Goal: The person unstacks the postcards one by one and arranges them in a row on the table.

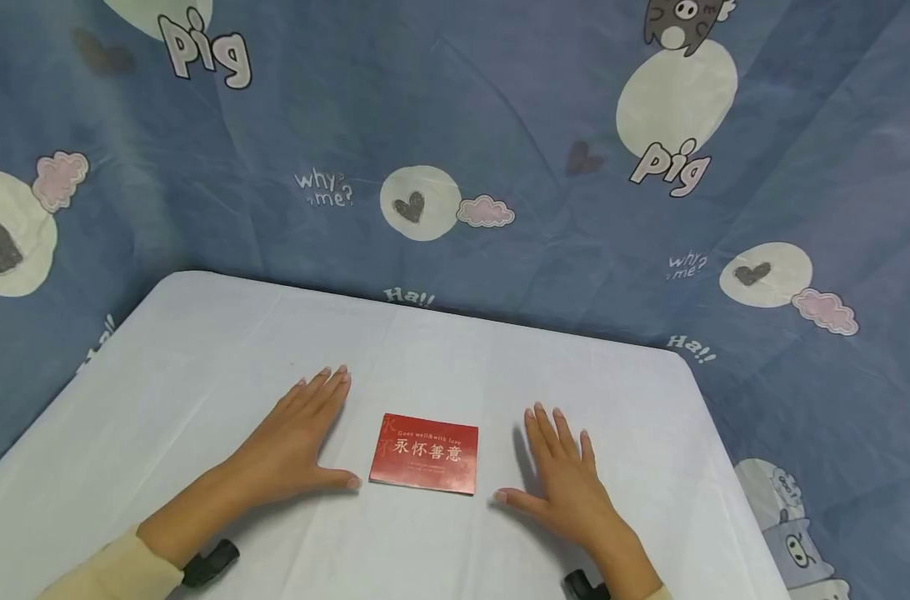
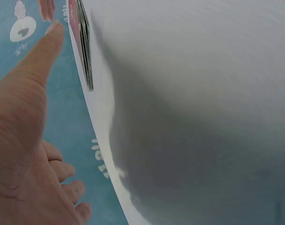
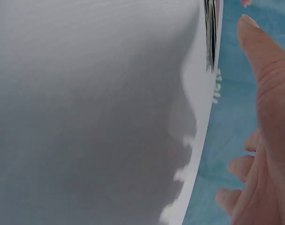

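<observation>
**While the bare left hand [image 1: 293,450] and bare right hand [image 1: 571,492] hover empty, a rectangular, glossy red paper booklet [image 1: 425,472] lies between them**

Left: fingers straight, held nearly together, directed toward the far edge; thumb extended inward, tip just beside the booklet's lower left corner, apart from it. Grasping nothing.

Right: fingers straight, slightly parted; thumb directed at the booklet's lower right corner, with a somewhat wider gap. Also released.

Booklet: flat, cover up, white Chinese characters with a small English line above. Layered page edges visible from both wrist views.

Wrists: small black device [image 1: 211,564] at the left, similar black piece [image 1: 586,586] at the right; cream sleeve [image 1: 113,571] on the left forearm.

Support: smooth white tabletop [image 1: 425,358], rounded far corners, shadows below both hands.

Behind: blue fabric backdrop [image 1: 500,100] printed with pale ovals, hearts, pink clouds and words including "pig" and "Ha!!".
</observation>
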A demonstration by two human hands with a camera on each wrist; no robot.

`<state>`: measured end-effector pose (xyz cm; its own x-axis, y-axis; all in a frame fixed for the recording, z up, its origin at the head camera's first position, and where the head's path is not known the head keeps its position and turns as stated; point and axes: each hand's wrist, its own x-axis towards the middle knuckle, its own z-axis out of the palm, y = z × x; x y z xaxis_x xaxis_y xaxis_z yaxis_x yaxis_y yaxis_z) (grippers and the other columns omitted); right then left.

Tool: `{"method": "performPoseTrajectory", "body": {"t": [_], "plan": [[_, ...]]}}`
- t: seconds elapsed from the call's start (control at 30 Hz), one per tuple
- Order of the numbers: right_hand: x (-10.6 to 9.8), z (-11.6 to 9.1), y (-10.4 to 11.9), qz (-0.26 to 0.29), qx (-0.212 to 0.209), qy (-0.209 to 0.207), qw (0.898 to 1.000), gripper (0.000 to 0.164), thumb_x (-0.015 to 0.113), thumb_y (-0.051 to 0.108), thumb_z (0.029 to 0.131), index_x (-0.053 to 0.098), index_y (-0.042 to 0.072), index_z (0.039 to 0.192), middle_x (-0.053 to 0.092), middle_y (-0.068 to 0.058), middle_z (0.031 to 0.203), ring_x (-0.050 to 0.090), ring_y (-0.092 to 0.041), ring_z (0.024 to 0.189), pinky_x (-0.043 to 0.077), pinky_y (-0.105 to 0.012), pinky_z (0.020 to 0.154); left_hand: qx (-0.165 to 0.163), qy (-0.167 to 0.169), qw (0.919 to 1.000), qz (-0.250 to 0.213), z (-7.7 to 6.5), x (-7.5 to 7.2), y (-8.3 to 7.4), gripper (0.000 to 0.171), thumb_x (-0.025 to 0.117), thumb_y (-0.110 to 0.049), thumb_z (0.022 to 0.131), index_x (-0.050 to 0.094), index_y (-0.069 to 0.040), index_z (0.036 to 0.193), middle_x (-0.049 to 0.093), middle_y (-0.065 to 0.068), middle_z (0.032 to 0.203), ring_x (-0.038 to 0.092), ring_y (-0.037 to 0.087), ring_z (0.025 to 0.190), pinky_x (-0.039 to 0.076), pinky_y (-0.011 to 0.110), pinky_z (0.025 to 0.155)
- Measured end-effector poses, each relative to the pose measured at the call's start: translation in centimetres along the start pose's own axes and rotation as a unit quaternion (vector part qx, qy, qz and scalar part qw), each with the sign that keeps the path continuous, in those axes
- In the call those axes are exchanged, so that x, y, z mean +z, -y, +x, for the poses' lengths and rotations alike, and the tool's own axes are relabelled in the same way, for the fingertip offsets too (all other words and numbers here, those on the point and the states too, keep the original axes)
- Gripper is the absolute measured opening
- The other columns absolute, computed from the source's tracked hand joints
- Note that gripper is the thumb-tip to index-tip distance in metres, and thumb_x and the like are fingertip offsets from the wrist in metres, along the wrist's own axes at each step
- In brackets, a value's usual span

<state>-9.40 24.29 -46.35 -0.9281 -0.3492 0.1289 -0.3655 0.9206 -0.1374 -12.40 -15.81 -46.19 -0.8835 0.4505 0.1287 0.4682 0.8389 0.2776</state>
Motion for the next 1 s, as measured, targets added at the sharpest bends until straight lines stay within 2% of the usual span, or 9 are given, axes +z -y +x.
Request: {"method": "performPoseTrajectory", "body": {"t": [0.23, 0.57, 0.73, 0.9, 1.0], "plan": [[-0.1, 1.0, 1.0, 0.014, -0.038, -0.009, 0.999, 0.110, 0.056, 0.079, 0.074, 0.023, 0.012, 0.154, 0.020, -0.002, 0.160, 0.015, -0.032, 0.146, 0.014, -0.064, 0.111, 0.017, 0.001, 0.9999, 0.003, 0.6, -0.1, -0.5, 0.132, 0.065, -0.083, 0.061, 0.010, -0.008, 0.155, 0.011, 0.007, 0.161, 0.009, 0.028, 0.147, 0.009, 0.046, 0.118], [0.7, 2.2, 2.0, 0.044, -0.073, 0.032, 0.996, 0.110, 0.059, 0.076, 0.075, 0.021, 0.010, 0.154, 0.021, -0.003, 0.159, 0.016, -0.024, 0.146, 0.019, -0.046, 0.116, 0.056, 0.016, 0.9983, 0.000, 1.6, 0.8, -1.7, 0.131, 0.068, -0.080, 0.059, 0.019, -0.003, 0.153, 0.017, 0.008, 0.160, 0.012, 0.024, 0.147, 0.012, 0.046, 0.117], [0.9, 2.5, 2.9, 0.050, -0.089, 0.053, 0.993, 0.110, 0.058, 0.077, 0.075, 0.021, 0.009, 0.154, 0.022, -0.003, 0.159, 0.016, -0.023, 0.146, 0.020, -0.041, 0.117, 0.069, 0.031, 0.9971, -0.002, 2.0, 1.2, -2.5, 0.129, 0.073, -0.076, 0.059, 0.022, -0.003, 0.153, 0.021, 0.009, 0.159, 0.016, 0.025, 0.146, 0.014, 0.046, 0.117], [1.1, 3.0, 3.6, 0.056, -0.111, 0.071, 0.990, 0.109, 0.058, 0.076, 0.076, 0.024, 0.006, 0.153, 0.025, -0.006, 0.158, 0.019, -0.024, 0.145, 0.023, -0.043, 0.115, 0.068, 0.059, 0.9955, -0.028, 2.2, 1.3, -3.2, 0.124, 0.079, -0.068, 0.060, 0.025, -0.005, 0.152, 0.025, 0.005, 0.158, 0.021, 0.023, 0.145, 0.023, 0.045, 0.115], [1.1, 3.2, 3.9, 0.055, -0.120, 0.080, 0.988, 0.107, 0.058, 0.075, 0.077, 0.025, 0.006, 0.153, 0.028, -0.006, 0.157, 0.022, -0.024, 0.144, 0.025, -0.043, 0.114, 0.065, 0.075, 0.9942, -0.042, 2.3, 1.3, -3.5, 0.122, 0.081, -0.064, 0.061, 0.026, -0.007, 0.153, 0.025, 0.003, 0.158, 0.023, 0.021, 0.144, 0.025, 0.045, 0.115]]}}
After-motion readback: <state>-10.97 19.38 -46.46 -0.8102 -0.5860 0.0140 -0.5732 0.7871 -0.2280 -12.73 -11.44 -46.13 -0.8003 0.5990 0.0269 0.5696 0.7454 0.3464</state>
